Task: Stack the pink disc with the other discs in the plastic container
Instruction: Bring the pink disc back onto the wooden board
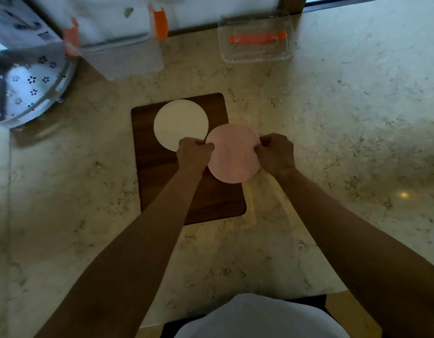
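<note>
While the pink disc (231, 153) is pinched at opposite edges by the left hand (194, 153) and right hand (275, 153) over the board (157, 167), a white disc (180, 124) lies beside it; the container (256, 36) stands well apart.

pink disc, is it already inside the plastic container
No, the pink disc is pinched at its edges by the left hand and right hand near the cutting board.

Discs: 2 — one pink disc (231, 153), one white disc (180, 124); wooden board (160, 167): 1; clear plastic containers with orange clips: 2 (118, 42) (256, 37); perforated metal tray (28, 84), upper left: 1; hands: 2 (194, 152) (275, 153)
</note>
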A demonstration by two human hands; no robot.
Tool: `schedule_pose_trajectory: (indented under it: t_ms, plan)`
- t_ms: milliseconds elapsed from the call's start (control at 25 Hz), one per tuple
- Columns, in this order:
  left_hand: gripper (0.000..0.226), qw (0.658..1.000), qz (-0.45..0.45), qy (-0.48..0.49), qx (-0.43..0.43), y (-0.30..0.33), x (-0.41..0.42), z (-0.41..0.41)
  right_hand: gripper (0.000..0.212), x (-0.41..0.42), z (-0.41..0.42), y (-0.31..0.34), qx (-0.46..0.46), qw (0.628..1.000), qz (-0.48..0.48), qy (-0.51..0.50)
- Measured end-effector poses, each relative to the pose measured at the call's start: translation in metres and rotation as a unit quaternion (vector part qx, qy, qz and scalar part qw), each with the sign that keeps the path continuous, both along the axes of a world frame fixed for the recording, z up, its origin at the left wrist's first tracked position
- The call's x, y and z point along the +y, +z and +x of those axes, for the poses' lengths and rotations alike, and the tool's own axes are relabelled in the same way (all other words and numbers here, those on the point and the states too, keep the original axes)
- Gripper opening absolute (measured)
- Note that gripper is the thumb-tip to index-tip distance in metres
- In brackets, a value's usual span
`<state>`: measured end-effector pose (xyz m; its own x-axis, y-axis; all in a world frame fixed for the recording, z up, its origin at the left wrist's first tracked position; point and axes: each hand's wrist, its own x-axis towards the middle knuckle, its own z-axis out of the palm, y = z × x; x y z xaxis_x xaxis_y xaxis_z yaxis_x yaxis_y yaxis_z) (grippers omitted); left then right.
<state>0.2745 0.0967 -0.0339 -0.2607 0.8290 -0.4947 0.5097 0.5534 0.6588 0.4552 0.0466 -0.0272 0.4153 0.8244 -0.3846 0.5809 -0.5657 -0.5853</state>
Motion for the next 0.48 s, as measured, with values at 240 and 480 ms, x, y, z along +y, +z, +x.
schedule_pose_trajectory:
  t_ms: [240,480]
  plan:
    - [0.023,0.998,0.014,0.067,0.006,0.019,0.059,-0.076,0.028,0.066,-0.073,0.0,0.037,0.998,0.048,-0.017]
    - [0.01,0.998,0.01,0.052,0.045,0.019,0.1,-0.114,0.024,0.121,-0.104,-0.007,0.052,0.997,0.051,-0.001]
